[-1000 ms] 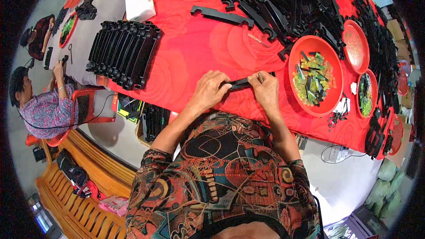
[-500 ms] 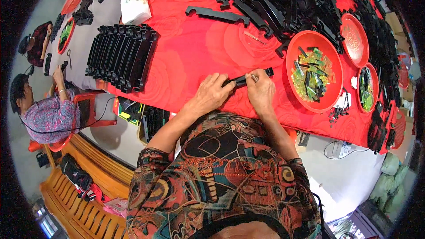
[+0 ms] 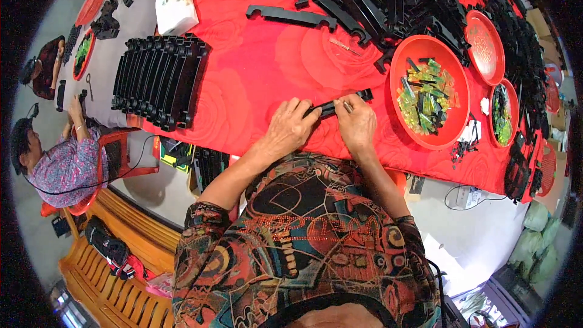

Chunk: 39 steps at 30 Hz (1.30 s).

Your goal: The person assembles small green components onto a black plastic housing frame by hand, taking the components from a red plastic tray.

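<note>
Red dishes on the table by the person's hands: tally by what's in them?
Red dish with green and yellow pieces: 1
Red dish with green pieces: 1
Red dish with nothing in it: 1
Total: 3
Both hands, left hand and right hand, grip one black strip.

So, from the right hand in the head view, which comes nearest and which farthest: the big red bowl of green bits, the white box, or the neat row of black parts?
1. Big red bowl, just to the right of the right hand.
2. Row of black parts, across the red cloth to the left.
3. White box, far up at the left.
</note>
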Motion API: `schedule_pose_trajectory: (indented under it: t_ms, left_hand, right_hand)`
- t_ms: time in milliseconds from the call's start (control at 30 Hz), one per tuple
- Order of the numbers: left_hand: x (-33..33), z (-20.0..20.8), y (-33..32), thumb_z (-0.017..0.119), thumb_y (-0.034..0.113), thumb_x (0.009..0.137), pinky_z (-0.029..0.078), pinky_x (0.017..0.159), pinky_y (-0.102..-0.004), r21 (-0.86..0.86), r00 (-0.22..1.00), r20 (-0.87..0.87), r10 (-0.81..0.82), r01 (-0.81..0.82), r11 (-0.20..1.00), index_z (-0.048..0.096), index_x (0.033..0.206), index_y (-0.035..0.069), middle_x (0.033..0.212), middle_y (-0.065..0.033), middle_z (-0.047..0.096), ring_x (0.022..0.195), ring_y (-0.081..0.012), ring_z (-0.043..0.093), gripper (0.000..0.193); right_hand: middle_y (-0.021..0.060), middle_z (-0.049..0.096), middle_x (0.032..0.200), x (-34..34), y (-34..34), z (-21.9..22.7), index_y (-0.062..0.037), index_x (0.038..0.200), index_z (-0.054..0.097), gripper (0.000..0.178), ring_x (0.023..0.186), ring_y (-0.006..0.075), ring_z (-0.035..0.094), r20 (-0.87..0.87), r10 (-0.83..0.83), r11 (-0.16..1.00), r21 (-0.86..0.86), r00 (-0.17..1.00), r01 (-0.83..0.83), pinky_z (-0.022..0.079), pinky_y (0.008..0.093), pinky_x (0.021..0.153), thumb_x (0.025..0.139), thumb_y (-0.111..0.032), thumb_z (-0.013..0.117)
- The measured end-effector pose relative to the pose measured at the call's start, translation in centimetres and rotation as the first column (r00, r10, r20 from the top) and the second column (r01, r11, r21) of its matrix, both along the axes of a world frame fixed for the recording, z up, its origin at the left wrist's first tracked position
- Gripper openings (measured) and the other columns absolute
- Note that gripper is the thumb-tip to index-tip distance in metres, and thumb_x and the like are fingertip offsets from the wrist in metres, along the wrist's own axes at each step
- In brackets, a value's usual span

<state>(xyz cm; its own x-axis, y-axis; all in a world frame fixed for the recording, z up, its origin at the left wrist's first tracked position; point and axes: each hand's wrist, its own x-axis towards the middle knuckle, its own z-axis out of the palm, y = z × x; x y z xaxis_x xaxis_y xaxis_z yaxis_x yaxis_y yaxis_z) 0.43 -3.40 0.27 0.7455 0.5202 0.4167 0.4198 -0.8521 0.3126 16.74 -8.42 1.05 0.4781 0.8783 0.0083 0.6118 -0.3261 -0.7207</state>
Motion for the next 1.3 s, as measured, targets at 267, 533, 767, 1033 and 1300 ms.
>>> schedule_pose_trajectory:
  t_ms: [267,533,767,1033,1300]
  left_hand:
    - [0.1,-0.3,0.2,0.056,0.01,0.074,0.042,0.064,-0.0364,-0.081,0.999,-0.037,0.011,-0.014,0.997,0.061,0.099,0.006,0.086,-0.0077,0.05,0.08,-0.0247,0.049,0.025]
    - [0.2,-0.2,0.3,0.056,0.01,0.075,0.042,0.064,-0.0372,-0.083,0.998,-0.069,-0.012,0.006,0.997,0.06,0.1,0.007,0.086,-0.008,0.049,0.08,-0.0249,0.049,0.026]
    - [0.3,-0.3,-0.1,0.057,0.011,0.074,0.043,0.065,-0.0374,-0.071,0.998,-0.057,-0.001,-0.003,0.997,0.059,0.106,0.009,0.089,-0.0075,0.048,0.081,-0.0251,0.048,0.032]
    - [0.5,0.3,0.1,0.058,0.011,0.074,0.043,0.064,-0.0367,-0.085,0.993,-0.12,-0.013,0.002,0.996,0.058,0.112,0.01,0.09,-0.0079,0.048,0.082,-0.0252,0.048,0.038]
    - [0.8,0.2,0.1,0.058,0.01,0.072,0.042,0.062,-0.0356,-0.045,0.994,-0.11,0.007,-0.012,0.999,0.061,0.109,0.01,0.087,-0.0073,0.047,0.081,-0.024,0.047,0.036]
  right_hand:
    - [0.0155,0.062,0.074,1.0,-0.9,0.9,-0.0027,0.09,0.062,0.015,0.066,0.0282,0.062,-0.203,-0.041,0.995,0.084,0.978,0.059,0.047,0.0362,0.058,0.081,-0.014,0.06]
    - [0.0146,0.062,0.085,1.6,-2.6,0.2,-0.0086,0.106,0.06,0.027,0.065,0.0313,0.061,0.141,0.252,0.929,0.243,0.957,-0.28,0.048,0.0424,0.057,0.08,-0.011,0.056]
    - [0.0126,0.061,0.08,0.7,-2.8,0.5,-0.0167,0.122,0.048,0.044,0.066,0.0349,0.062,0.332,0.428,0.904,-0.16,0.841,-0.397,0.048,0.0471,0.054,0.079,-0.02,0.058]
    - [0.0126,0.064,0.087,0.6,-2.0,1.5,-0.0176,0.119,0.051,0.043,0.071,0.0337,0.062,0.245,0.481,0.866,-0.285,0.842,-0.412,0.048,0.0473,0.058,0.077,-0.015,0.058]
    - [0.0167,0.061,0.076,2.1,-2.6,1.0,-0.0124,0.112,0.057,0.036,0.07,0.0344,0.061,0.099,0.276,0.961,-0.047,0.956,-0.273,0.047,0.0441,0.061,0.076,-0.012,0.053]
